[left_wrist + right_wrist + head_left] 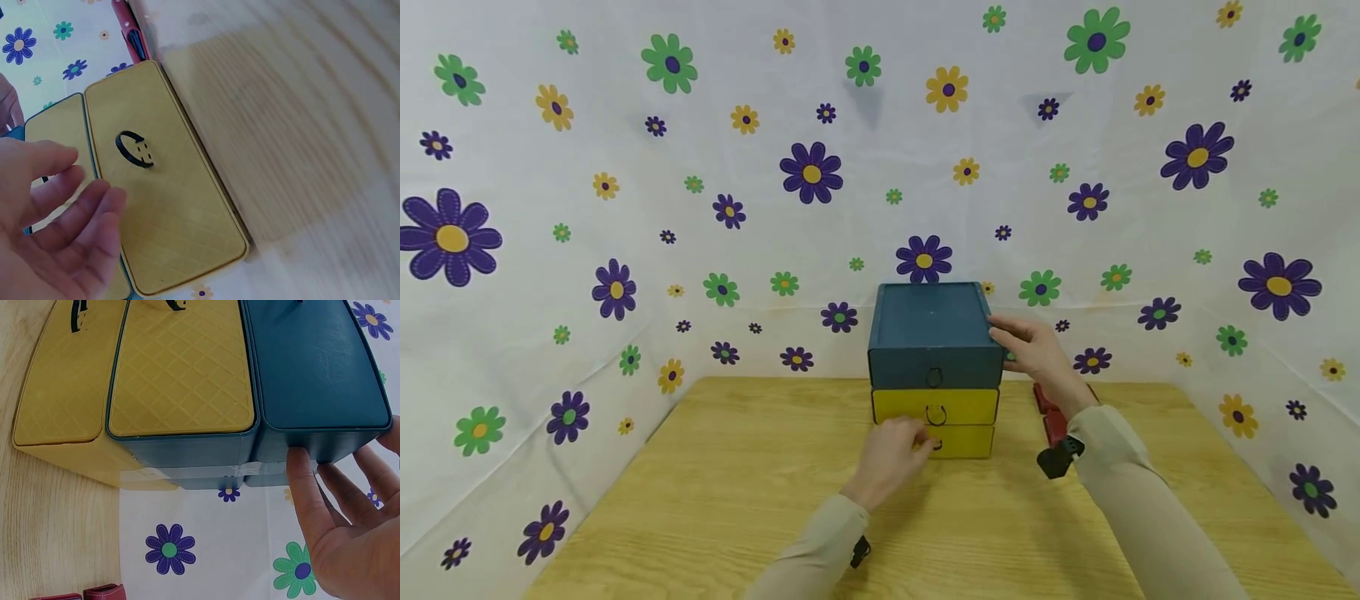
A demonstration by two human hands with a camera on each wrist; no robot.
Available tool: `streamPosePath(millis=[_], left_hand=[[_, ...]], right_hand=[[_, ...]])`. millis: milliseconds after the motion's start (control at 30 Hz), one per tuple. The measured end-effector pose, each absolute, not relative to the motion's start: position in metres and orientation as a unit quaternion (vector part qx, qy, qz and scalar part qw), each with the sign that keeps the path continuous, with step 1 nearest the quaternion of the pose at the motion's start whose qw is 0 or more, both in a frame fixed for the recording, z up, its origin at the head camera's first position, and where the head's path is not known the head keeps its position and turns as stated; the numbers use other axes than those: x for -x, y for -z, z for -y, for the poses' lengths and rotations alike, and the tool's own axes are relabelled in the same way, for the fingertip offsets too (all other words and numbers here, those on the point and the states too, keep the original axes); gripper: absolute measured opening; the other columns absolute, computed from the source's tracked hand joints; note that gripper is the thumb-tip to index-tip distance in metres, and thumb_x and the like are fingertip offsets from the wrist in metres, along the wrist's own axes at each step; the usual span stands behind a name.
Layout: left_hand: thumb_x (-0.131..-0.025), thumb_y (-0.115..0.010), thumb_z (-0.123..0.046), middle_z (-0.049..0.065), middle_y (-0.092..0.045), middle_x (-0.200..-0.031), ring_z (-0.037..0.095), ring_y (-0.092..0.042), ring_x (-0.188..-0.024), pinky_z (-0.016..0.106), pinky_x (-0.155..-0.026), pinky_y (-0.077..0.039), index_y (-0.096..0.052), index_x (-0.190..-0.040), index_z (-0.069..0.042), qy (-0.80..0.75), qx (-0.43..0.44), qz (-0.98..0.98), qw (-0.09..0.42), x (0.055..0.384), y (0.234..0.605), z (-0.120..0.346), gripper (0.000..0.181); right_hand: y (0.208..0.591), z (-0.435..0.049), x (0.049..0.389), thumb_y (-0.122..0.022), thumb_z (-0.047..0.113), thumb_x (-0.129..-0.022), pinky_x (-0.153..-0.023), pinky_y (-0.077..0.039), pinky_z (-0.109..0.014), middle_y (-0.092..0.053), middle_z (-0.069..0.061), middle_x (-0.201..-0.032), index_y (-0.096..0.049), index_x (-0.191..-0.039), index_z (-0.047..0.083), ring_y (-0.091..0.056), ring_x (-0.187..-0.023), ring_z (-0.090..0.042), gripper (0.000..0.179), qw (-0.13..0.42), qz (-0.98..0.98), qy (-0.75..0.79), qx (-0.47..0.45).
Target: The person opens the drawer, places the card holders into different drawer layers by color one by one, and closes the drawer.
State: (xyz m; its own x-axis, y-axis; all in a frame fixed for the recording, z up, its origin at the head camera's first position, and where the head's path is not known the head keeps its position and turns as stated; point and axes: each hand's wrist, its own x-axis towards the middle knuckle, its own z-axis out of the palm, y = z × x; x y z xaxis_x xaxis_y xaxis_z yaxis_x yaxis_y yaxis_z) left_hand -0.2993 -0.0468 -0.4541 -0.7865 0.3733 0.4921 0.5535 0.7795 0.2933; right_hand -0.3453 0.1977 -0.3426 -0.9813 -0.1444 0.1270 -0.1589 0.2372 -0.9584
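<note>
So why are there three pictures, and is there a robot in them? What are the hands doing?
No robot here: those are a person's own two bare hands. The big picture comes from a camera on the person's head, looking forward and down. The other two come from little cameras, one on each wrist, so each shows its hand close up and tilted.

On the wooden table stands a stack of drawers: a blue drawer on top and two yellow drawers below. Some red things lie to the right, partly hidden.

The right hand touches the side of the blue drawer with its fingers. The left hand is in front of the yellow drawers, loosely curled. Neither hand is holding anything up.
</note>
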Motion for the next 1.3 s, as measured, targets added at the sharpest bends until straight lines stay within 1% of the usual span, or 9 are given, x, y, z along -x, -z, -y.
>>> streamPosePath(millis=[100, 200, 300, 467, 567, 700, 833, 1133, 1300], left_hand=[[-0.090, -0.070, -0.021, -0.003, -0.069, -0.073, 0.002, -0.052, -0.055, 0.017, -0.051, -0.043, -0.074, -0.081, -0.014, 0.198, 0.252, 0.931, 0.177, 0.302, 0.455, 0.050, 0.013], [-0.090, -0.070, -0.022, -0.003, -0.071, -0.075, 0.002, -0.052, -0.054, 0.017, -0.050, -0.042, -0.076, -0.087, -0.013, 0.188, 0.250, 0.938, 0.152, 0.303, 0.458, 0.052, 0.011], [-0.090, -0.070, -0.022, -0.003, -0.072, -0.081, 0.001, -0.052, -0.057, 0.017, -0.052, -0.043, -0.075, -0.095, -0.013, 0.189, 0.246, 0.940, 0.140, 0.303, 0.460, 0.054, 0.012], [-0.091, -0.070, -0.022, -0.002, -0.070, -0.082, 0.003, -0.050, -0.056, 0.018, -0.052, -0.042, -0.074, -0.100, -0.012, 0.209, 0.246, 0.938, 0.128, 0.305, 0.463, 0.055, 0.013], [-0.091, -0.069, -0.022, -0.002, -0.072, -0.086, 0.004, -0.056, -0.062, 0.019, -0.056, -0.046, -0.074, -0.101, -0.012, 0.208, 0.248, 0.938, 0.128, 0.306, 0.463, 0.056, 0.014], [-0.091, -0.069, -0.021, -0.002, -0.074, -0.091, 0.008, -0.065, -0.075, 0.022, -0.064, -0.052, -0.075, -0.099, -0.015, 0.202, 0.242, 0.940, 0.129, 0.308, 0.464, 0.058, 0.012], [-0.091, -0.068, -0.020, -0.003, -0.074, -0.091, 0.010, -0.067, -0.080, 0.025, -0.066, -0.054, -0.076, -0.095, -0.016, 0.200, 0.231, 0.943, 0.129, 0.310, 0.466, 0.062, 0.009], [-0.091, -0.068, -0.019, -0.004, -0.073, -0.085, 0.008, -0.063, -0.074, 0.024, -0.065, -0.052, -0.075, -0.090, -0.015, 0.218, 0.226, 0.940, 0.136, 0.311, 0.467, 0.069, 0.008], [-0.093, -0.066, -0.021, -0.005, -0.070, -0.081, 0.004, -0.057, -0.065, 0.021, -0.060, -0.048, -0.074, -0.089, -0.015, 0.232, 0.214, 0.939, 0.134, 0.311, 0.461, 0.070, 0.011]], right_hand=[[0.342, -0.198, 0.345, -0.052, 0.032, -0.102, -0.104, -0.045, -0.049, -0.038, -0.012, -0.156, -0.043, -0.149, 0.014, -0.047, -0.135, -0.037, 0.051, 0.004, 0.788, -0.608, -0.096], [0.342, -0.199, 0.345, -0.052, 0.031, -0.102, -0.103, -0.046, -0.049, -0.037, -0.011, -0.156, -0.043, -0.150, 0.015, -0.048, -0.134, -0.037, 0.051, 0.001, 0.789, -0.607, -0.092], [0.343, -0.199, 0.346, -0.052, 0.032, -0.102, -0.103, -0.046, -0.049, -0.038, -0.011, -0.156, -0.043, -0.150, 0.015, -0.049, -0.133, -0.037, 0.051, 0.002, 0.789, -0.608, -0.092], [0.344, -0.199, 0.347, -0.052, 0.032, -0.102, -0.103, -0.046, -0.049, -0.040, -0.012, -0.154, -0.043, -0.149, 0.014, -0.050, -0.133, -0.036, 0.051, 0.006, 0.786, -0.611, -0.092], [0.344, -0.199, 0.347, -0.052, 0.032, -0.102, -0.104, -0.045, -0.049, -0.040, -0.012, -0.155, -0.043, -0.149, 0.014, -0.049, -0.133, -0.036, 0.051, 0.007, 0.787, -0.611, -0.092], [0.343, -0.198, 0.345, -0.052, 0.032, -0.102, -0.104, -0.045, -0.049, -0.039, -0.012, -0.155, -0.043, -0.149, 0.014, -0.049, -0.133, -0.036, 0.051, 0.007, 0.787, -0.610, -0.094], [0.342, -0.198, 0.344, -0.051, 0.032, -0.103, -0.104, -0.045, -0.048, -0.039, -0.013, -0.155, -0.043, -0.149, 0.015, -0.049, -0.133, -0.037, 0.050, 0.008, 0.786, -0.612, -0.093], [0.344, -0.197, 0.346, -0.052, 0.033, -0.102, -0.103, -0.046, -0.048, -0.039, -0.012, -0.155, -0.044, -0.149, 0.014, -0.050, -0.132, -0.037, 0.051, 0.008, 0.787, -0.611, -0.086], [0.345, -0.197, 0.346, -0.052, 0.034, -0.102, -0.103, -0.046, -0.049, -0.039, -0.012, -0.155, -0.045, -0.148, 0.013, -0.048, -0.134, -0.037, 0.051, 0.016, 0.786, -0.611, -0.096]])
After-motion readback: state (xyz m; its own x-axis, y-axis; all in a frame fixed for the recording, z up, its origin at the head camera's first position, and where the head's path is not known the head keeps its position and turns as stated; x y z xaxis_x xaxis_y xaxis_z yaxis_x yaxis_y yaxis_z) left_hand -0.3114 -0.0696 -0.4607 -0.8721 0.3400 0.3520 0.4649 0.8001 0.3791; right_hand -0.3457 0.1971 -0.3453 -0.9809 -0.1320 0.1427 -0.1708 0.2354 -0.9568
